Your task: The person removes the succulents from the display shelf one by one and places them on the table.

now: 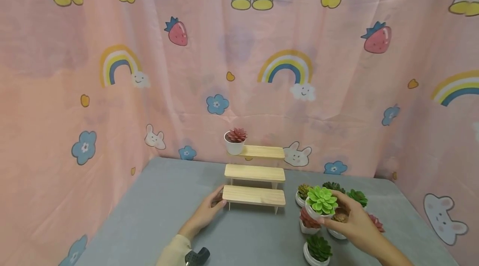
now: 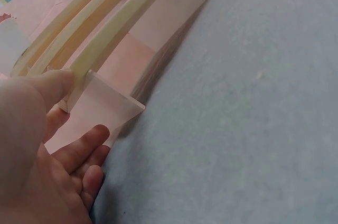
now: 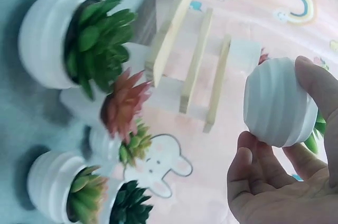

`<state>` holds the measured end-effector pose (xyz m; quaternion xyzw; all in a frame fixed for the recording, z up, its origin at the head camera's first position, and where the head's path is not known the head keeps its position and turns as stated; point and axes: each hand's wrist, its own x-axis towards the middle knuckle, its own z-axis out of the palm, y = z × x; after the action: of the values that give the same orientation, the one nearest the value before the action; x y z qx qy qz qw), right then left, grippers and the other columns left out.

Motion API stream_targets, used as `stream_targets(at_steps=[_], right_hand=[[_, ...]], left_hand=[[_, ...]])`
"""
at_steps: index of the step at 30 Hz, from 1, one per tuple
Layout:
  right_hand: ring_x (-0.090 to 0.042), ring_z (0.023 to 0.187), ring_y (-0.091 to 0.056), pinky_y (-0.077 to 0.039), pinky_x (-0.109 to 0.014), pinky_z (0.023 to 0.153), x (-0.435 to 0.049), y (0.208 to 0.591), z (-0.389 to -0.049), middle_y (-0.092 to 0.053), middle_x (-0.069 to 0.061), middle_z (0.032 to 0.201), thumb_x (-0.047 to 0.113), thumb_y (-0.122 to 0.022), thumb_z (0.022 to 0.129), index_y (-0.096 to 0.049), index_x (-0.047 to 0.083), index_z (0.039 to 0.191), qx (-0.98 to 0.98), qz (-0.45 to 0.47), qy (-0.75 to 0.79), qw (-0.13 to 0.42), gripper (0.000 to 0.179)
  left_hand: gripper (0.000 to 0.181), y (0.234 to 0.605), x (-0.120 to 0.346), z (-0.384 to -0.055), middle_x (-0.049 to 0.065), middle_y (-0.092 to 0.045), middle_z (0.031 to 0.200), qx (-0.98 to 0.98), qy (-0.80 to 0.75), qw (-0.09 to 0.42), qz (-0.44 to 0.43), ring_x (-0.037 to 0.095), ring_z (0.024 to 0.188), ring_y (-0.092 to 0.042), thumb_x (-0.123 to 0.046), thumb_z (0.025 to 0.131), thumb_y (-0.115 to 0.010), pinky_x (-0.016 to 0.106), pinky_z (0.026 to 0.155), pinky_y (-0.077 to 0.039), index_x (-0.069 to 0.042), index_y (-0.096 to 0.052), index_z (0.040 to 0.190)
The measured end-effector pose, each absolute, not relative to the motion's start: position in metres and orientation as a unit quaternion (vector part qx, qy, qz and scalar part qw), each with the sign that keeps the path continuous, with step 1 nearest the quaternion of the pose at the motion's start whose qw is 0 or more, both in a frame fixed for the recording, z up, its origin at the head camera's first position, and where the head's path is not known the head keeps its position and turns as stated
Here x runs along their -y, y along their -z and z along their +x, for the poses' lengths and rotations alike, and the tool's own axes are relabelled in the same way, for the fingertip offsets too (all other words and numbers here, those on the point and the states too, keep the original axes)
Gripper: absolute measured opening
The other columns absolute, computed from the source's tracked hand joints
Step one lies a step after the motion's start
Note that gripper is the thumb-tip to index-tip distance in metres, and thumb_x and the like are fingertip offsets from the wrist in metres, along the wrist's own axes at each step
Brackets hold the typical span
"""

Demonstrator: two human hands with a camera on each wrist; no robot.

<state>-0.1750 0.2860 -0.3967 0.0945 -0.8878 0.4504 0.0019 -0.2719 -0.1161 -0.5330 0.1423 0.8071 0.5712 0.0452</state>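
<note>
My right hand grips a white ribbed pot with a bright green succulent, lifted over the group of pots at the right. In the right wrist view, thumb and fingers are round the white pot. My left hand is at the left end of a three-step wooden display stand. In the left wrist view, its thumb and index finger pinch the end of the lowest board, while the other fingers lie by the translucent side leg. A red succulent in a white pot stands on the top step's left end.
Several potted succulents cluster on the grey table at the right, among them a dark green one in front, a red one and a yellowish one. A pink patterned curtain hangs behind the table.
</note>
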Motion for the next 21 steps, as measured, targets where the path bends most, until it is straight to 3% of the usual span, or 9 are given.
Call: stream_targets(at_steps=[4, 8, 11, 14, 17, 21], right_hand=[[0.004, 0.096, -0.061, -0.057, -0.028, 0.078, -0.297, 0.403, -0.173, -0.057, -0.031, 0.137, 0.020, -0.076, 0.091, -0.037, -0.010, 0.148, 0.899, 0.072, -0.432, -0.015, 0.075], [-0.021, 0.112, -0.065, -0.057, -0.035, 0.086, -0.307, 0.410, -0.173, -0.051, -0.034, 0.142, 0.027, -0.075, 0.093, -0.029, -0.012, 0.151, 0.909, 0.041, -0.412, -0.043, 0.084], [-0.041, 0.121, -0.059, -0.057, -0.036, 0.087, -0.315, 0.417, -0.170, -0.043, -0.039, 0.146, 0.028, -0.074, 0.093, -0.026, -0.015, 0.152, 0.917, 0.032, -0.396, -0.046, 0.087], [-0.046, 0.122, -0.058, -0.058, -0.037, 0.088, -0.323, 0.426, -0.165, -0.040, -0.040, 0.146, 0.027, -0.074, 0.093, -0.028, -0.015, 0.151, 0.922, 0.028, -0.384, -0.040, 0.085], [-0.042, 0.116, -0.064, -0.059, -0.039, 0.087, -0.330, 0.435, -0.161, -0.047, -0.039, 0.141, 0.027, -0.074, 0.093, -0.031, -0.016, 0.148, 0.921, 0.015, -0.386, -0.048, 0.083], [-0.017, 0.101, -0.070, -0.060, -0.031, 0.081, -0.340, 0.445, -0.160, -0.059, -0.034, 0.131, 0.024, -0.074, 0.092, -0.037, -0.017, 0.144, 0.920, 0.013, -0.387, -0.065, 0.075]], left_hand=[[0.065, 0.532, 0.117, -0.270, 0.020, -0.058, 0.140, -0.808, -0.572, 0.047, 0.134, 0.037, 0.130, -0.055, -0.034, 0.105, -0.055, 0.059, 0.109, -0.043, -0.009, -0.030, 0.160], [0.065, 0.531, 0.118, -0.272, 0.020, -0.057, 0.142, -0.812, -0.568, 0.041, 0.129, 0.038, 0.132, -0.054, -0.036, 0.105, -0.055, 0.060, 0.110, -0.042, -0.011, -0.030, 0.160], [0.065, 0.531, 0.119, -0.273, 0.019, -0.058, 0.141, -0.815, -0.563, 0.039, 0.131, 0.038, 0.132, -0.053, -0.037, 0.105, -0.055, 0.060, 0.110, -0.042, -0.012, -0.031, 0.160], [0.066, 0.532, 0.120, -0.274, 0.020, -0.058, 0.141, -0.816, -0.561, 0.040, 0.136, 0.039, 0.132, -0.054, -0.038, 0.104, -0.055, 0.061, 0.109, -0.042, -0.011, -0.031, 0.160], [0.066, 0.533, 0.120, -0.274, 0.020, -0.058, 0.140, -0.815, -0.561, 0.042, 0.137, 0.039, 0.132, -0.054, -0.038, 0.104, -0.055, 0.061, 0.110, -0.041, -0.010, -0.030, 0.160], [0.065, 0.532, 0.121, -0.273, 0.019, -0.059, 0.139, -0.812, -0.565, 0.039, 0.138, 0.038, 0.131, -0.054, -0.034, 0.105, -0.055, 0.060, 0.110, -0.042, -0.010, -0.031, 0.159]])
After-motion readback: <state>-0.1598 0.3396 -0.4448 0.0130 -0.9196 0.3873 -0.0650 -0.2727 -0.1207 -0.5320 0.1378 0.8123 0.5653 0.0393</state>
